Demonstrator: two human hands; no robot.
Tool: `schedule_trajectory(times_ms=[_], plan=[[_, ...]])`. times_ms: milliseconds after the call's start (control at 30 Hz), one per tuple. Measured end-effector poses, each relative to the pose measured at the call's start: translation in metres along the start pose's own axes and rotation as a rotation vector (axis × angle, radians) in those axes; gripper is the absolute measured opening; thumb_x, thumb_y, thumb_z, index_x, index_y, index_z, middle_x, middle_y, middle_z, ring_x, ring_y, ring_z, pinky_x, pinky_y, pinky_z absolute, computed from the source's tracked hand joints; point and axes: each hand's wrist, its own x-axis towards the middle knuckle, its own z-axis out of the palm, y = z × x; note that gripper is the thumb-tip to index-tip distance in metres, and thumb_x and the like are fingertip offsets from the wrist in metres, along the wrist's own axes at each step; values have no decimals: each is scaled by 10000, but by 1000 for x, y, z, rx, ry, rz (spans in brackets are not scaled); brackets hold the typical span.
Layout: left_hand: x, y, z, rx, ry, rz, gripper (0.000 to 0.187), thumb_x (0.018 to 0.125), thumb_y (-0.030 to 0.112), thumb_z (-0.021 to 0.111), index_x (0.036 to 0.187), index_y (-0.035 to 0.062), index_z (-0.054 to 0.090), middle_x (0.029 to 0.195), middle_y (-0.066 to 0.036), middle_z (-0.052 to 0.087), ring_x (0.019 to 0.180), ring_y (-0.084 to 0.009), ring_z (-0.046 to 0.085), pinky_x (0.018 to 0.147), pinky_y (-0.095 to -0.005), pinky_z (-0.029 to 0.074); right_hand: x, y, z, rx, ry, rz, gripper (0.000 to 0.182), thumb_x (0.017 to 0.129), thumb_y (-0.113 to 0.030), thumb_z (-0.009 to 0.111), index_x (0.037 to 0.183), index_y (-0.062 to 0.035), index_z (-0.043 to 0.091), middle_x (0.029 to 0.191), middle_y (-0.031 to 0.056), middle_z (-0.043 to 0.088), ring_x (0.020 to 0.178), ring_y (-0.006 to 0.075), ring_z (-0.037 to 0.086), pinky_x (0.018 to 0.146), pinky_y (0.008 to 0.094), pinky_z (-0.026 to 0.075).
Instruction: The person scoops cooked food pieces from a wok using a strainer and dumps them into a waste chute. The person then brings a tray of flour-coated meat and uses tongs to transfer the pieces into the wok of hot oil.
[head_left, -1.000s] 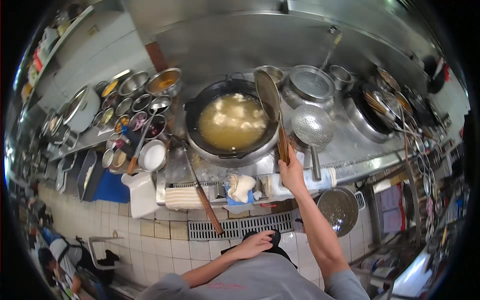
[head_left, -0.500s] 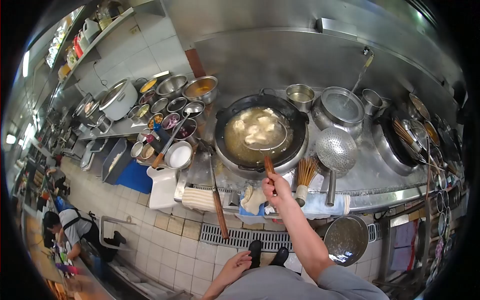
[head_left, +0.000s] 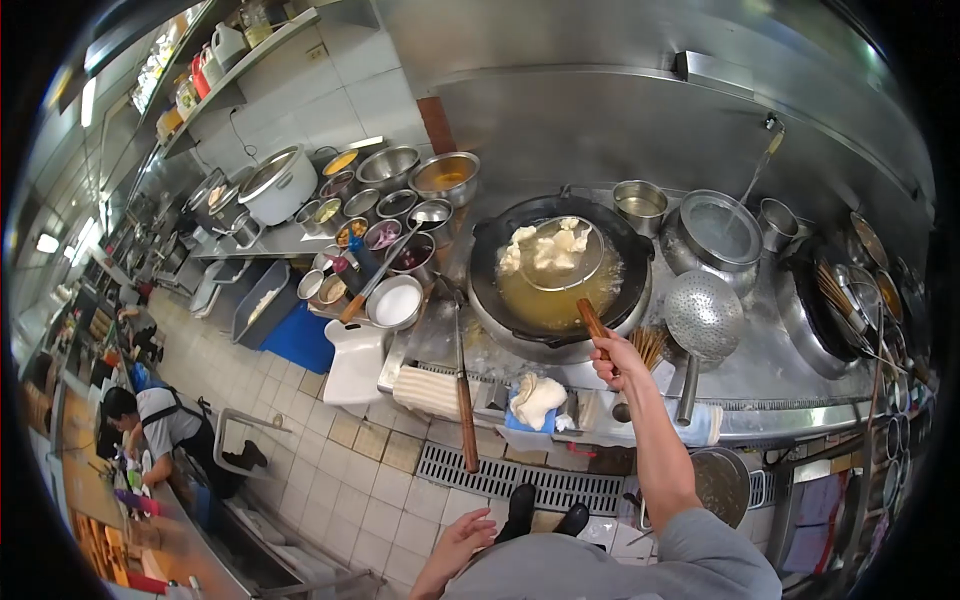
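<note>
My right hand (head_left: 620, 362) is closed round the wooden handle of a wire skimmer (head_left: 592, 318). Its round head is over the far half of a black wok (head_left: 486, 262), bearing pale, soft-looking lumps (head_left: 562, 246). A few lumps hang over its left side. Cloudy yellowish liquid (head_left: 540, 306) fills the wok below. Low in front of my body, my left hand (head_left: 464, 542) is empty with its fingers apart. Partly behind my right hand stands a bamboo brush (head_left: 648, 345). To the right, a perforated ladle (head_left: 704, 315) rests on the stove, handle towards me.
Several bowls of ingredients crowd the left counter, beside a ladle (head_left: 432, 213) and a wooden-handled spatula (head_left: 466, 400) jutting past the edge. A running tap (head_left: 772, 140) feeds a pot (head_left: 718, 230) at the right. On the floor stands a large pot (head_left: 722, 485). A co-worker (head_left: 170, 430) bends at the far left.
The skimmer has risen with the pale lumps, which were in the liquid, and moved towards the wok's far side. The view has shifted, so the scene sits further right. My left hand stays low and empty.
</note>
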Motion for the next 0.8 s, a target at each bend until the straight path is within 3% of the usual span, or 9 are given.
schedule_trajectory(times_ms=[133,267,567,800], plan=[[-4,-1,-2,-25,1,0,496,906,92,576,1351,-29,392,1177,-173,575,1077,-215,567,892,-321,491,-10,10,-3,24,-59,84,264,935,-105,483,1163,-223,425,644,12,451,386,43,298,295,199,198],[-10,13,5,-16,17,-21,475,909,97,576,1342,-12,413,1177,-175,576,1065,-219,575,884,-323,497,-6,21,2,200,-125,175,171,947,-127,476,1100,-188,433,659,19,470,383,51,326,290,205,221],[23,-22,-24,10,30,42,442,889,72,587,1312,19,470,1140,-162,599,1010,-215,602,821,-324,531,9,42,-7,351,-287,131,177,961,-162,481,1108,-213,397,672,17,467,381,43,332,280,192,232],[55,-24,-60,64,153,132,418,869,48,578,1279,49,497,1084,-123,612,976,-193,605,797,-332,536,-68,43,-23,324,-176,-10,117,956,-173,499,1060,-193,450,670,4,444,371,25,316,267,180,225]])
